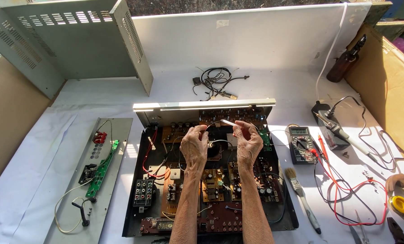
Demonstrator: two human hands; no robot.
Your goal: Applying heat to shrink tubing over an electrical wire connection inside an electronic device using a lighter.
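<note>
Hands meet over the open black box (136,212) full of circuit boards. Your right hand (248,143) pinches a small white tube (228,122) at its 11 o'clock. Your left hand (194,145) pinches a thin black wire (218,142) beside it. At 3 o'clock lies a meter (301,144), with a brush (301,196) at 4 o'clock.

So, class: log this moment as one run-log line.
left hand: pinching dark wire | right hand: holding white tube | below: open amplifier chassis
</note>
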